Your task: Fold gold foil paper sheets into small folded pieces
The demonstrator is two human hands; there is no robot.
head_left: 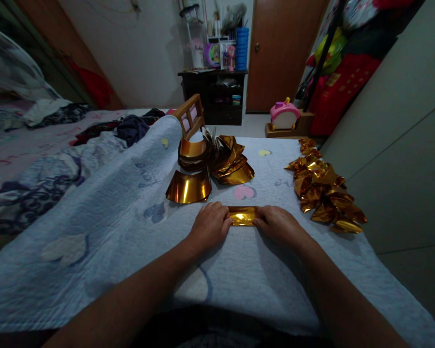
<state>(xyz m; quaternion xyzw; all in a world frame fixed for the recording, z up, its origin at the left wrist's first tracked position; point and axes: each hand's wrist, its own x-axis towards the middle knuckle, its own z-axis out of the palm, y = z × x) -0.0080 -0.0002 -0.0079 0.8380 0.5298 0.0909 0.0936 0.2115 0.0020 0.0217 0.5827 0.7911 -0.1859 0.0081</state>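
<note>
A strip of shiny gold foil paper (243, 216), rolled or folded into a narrow band, lies across the blue quilt between my hands. My left hand (210, 223) grips its left end, fingers curled over it. At the right end my right hand (278, 224) pinches the same strip with thumb and fingers. Just beyond my left hand rests a loose curved gold foil sheet (189, 187). Behind that stands a fanned stack of gold foil sheets (234, 162). To the right lies a pile of folded gold foil pieces (321, 186).
The blue quilt (246, 270) covers the surface and rises in a ridge on the left. A wooden frame (189, 116) stands behind the stack. Farther back are a dark cabinet (213, 116), a brown door (275, 58) and a pink toy (284, 115). A pale wall panel (395, 145) bounds the right.
</note>
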